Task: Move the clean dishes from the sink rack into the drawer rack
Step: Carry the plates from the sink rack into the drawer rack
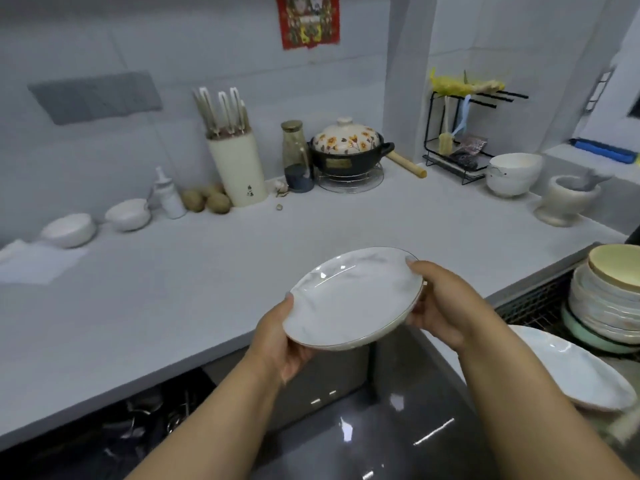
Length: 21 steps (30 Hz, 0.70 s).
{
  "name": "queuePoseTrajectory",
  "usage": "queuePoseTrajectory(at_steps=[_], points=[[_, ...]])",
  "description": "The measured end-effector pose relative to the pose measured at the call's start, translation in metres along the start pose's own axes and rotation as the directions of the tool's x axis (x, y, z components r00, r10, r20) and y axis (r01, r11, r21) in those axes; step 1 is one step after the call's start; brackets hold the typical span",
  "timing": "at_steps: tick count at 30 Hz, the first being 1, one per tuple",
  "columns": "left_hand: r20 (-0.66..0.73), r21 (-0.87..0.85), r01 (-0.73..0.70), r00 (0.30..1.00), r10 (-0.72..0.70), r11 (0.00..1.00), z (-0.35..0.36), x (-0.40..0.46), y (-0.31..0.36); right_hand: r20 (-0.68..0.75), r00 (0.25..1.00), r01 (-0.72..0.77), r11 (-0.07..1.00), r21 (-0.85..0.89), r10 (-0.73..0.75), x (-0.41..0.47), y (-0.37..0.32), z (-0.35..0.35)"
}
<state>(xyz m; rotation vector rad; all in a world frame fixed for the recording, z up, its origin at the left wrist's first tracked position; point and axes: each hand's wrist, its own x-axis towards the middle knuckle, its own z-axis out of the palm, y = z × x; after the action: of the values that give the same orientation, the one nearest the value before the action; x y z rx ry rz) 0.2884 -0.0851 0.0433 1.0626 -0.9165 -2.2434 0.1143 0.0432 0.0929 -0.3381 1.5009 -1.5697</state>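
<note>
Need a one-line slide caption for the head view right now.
Both hands, left and right, hold a white plate above the counter edge.

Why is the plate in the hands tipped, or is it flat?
Tipped. The plate slants, its far rim higher than its near rim, held between the left hand and right hand. Why, cannot tell.

marbled white plate (353, 299) | gold rim | tilted, airborne over counter edge | stacked dishes (609, 299) at right

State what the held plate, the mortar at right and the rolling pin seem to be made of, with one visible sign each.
Plate: likely glazed ceramic; glossy, grey marbling, thin gold rim.
Mortar: probably stone; thick, matte, pale walls.
Rolling pin: apparently unfinished wood; tan, dull surface.
</note>
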Motion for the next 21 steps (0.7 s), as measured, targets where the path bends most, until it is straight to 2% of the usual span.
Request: queuePoseTrajectory(at_steps=[3,11,16,18,21], points=[[-0.095,0.007,-0.045,0.994,0.046,0.999,-0.05,-0.027,0.014,0.104,0.994,-0.035,0.999,-0.03,0.038,-0.006,0.013,0.048],[-0.346,0.042,-0.092,0.933,0.101,0.995,-0.176,-0.113,0.033,0.234,0.968,-0.066,0.991,-0.113,0.091,-0.044,0.068,0.176],[-0.545,0.084,-0.111,0.827,0.139,0.99,-0.275,-0.173,0.035,0.32,0.936,-0.094,0.98,-0.177,0.148,-0.077,0.112,0.257],[-0.579,0.141,-0.103,0.799,0.166,0.985,-0.3,-0.189,0.035,0.325,0.931,-0.112,0.977,-0.183,0.167,-0.084,0.122,0.277],[-0.676,0.143,-0.139,0.71,0.199,0.98,-0.352,-0.22,0.035,0.361,0.91,-0.121,0.964,-0.237,0.203,-0.1,0.149,0.318]])
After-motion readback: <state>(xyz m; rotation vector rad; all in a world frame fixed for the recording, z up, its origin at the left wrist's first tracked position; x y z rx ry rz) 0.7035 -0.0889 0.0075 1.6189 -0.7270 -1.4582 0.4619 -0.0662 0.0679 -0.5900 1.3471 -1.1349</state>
